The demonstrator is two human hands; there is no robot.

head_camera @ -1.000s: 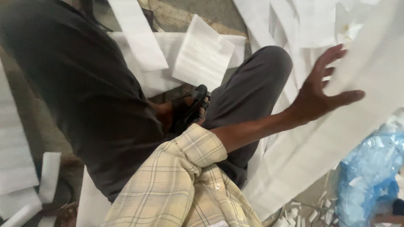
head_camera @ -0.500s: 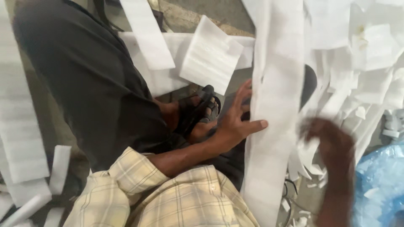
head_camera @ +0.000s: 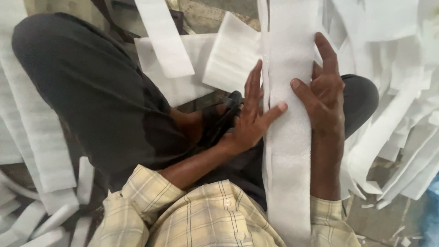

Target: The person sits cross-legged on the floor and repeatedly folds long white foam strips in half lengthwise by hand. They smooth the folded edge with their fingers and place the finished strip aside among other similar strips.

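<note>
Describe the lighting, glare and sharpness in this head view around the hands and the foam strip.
Head view: soft, even daylight with no hard shadows; the long white foam strip is bright, close to washed out, though its fine texture shows between the left hand and right hand; both hands are sharp; the foam pile at right looks overexposed and softer.

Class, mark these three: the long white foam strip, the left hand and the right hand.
long white foam strip (head_camera: 289, 151), head view, bare middle of the strip.
left hand (head_camera: 250, 120), head view, back of the hand.
right hand (head_camera: 325, 93), head view, back of the hand.
</note>
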